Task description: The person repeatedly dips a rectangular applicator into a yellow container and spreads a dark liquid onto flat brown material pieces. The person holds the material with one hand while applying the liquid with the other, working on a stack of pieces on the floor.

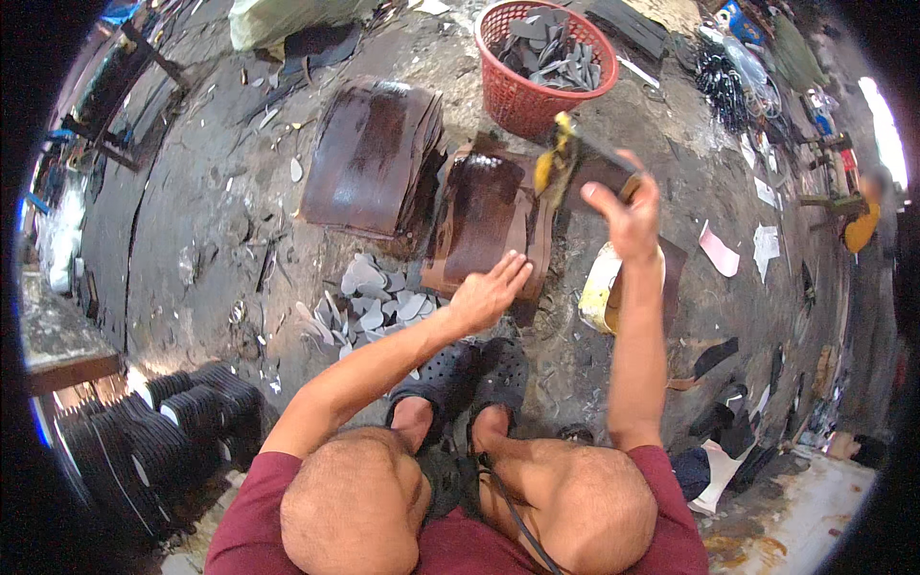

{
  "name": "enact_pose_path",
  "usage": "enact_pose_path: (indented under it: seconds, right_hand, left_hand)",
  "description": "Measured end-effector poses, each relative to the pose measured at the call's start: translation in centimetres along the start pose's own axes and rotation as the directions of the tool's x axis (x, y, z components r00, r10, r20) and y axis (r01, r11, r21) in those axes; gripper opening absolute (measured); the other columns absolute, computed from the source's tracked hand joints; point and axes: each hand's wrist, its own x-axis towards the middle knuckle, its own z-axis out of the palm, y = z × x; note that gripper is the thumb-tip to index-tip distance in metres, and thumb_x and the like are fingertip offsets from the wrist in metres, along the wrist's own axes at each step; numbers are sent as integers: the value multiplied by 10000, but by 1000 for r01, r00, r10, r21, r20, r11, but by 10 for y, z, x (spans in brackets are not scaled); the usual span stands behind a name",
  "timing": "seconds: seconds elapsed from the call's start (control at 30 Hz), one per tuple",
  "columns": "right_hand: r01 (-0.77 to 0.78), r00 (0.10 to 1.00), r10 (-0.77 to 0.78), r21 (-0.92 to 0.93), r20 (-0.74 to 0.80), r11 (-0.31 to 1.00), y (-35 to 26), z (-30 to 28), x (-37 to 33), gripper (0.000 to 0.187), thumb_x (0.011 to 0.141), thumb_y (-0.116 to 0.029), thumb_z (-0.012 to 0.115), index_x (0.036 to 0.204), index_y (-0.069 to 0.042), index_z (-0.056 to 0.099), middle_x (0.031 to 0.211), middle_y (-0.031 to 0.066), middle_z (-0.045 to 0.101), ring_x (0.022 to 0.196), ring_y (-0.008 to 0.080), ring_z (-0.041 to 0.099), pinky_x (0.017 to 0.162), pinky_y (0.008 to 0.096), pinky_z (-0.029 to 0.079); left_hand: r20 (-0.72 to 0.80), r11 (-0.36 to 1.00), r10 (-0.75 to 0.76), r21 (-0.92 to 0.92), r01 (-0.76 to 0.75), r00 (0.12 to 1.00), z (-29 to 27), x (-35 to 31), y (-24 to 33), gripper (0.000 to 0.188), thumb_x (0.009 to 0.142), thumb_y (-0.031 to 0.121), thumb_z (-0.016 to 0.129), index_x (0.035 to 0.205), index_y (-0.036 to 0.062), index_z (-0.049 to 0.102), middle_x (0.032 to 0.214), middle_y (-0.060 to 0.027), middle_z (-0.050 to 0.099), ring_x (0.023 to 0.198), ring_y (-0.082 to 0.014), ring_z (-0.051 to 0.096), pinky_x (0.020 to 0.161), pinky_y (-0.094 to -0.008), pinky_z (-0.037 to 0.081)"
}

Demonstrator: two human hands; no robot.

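Note:
My left hand (489, 295) lies with its fingers stretched out on the near edge of a stack of glossy brown sheets (481, 206). The sheets are wet-looking and streaked. My right hand (628, 211) is raised to the right of that stack, its fingers round a wide brush (563, 158) with a yellow-smeared end; motion blurs it, and the handle is partly hidden. Under my right forearm stands a yellow-and-white tub (599, 287), partly covered by the arm. A second, thicker stack of brown sheets (369, 158) sits to the left.
A red plastic basket (498, 96) of grey cut pieces stands at the far side. Loose grey cut pieces (374, 292) lie by my shoes (431, 379). Black sole-shaped pieces (125, 450) are stacked at the near left. Paper scraps (719, 251) litter the floor on the right.

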Motion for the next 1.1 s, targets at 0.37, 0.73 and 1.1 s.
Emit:
enact_pose_path:
  seconds: [0.37,0.73,1.1]
  right_hand:
    - [377,844,-82,-476,530,795,133,46,42,452,739,-20,649,1109,-244,779,1114,88,746,1107,296,684,968,398,535]
    - [544,705,188,-692,684,475,143,57,90,415,737,-96,652,1054,-332,778,1201,5,719,1196,251,630,1107,467,393]
    - [71,719,598,-893,354,444,100,-11,-14,460,832,-251,639,1291,-237,661,1152,118,727,1092,352,679,911,503,538]
  left_hand:
    - [134,989,-41,145,22,990,8,-25,-13,566,825,92,621,1375,-7,534,1514,-122,493,1398,-259,482,739,-387,620]
    - [119,996,-63,64,55,991,-2,-32,-13,618,776,61,650,1382,34,533,1514,-90,498,1407,-226,470,800,-376,617]
    - [93,995,-73,70,66,993,0,-24,-11,607,795,69,637,1390,22,525,1511,-119,497,1404,-242,475,830,-380,608]
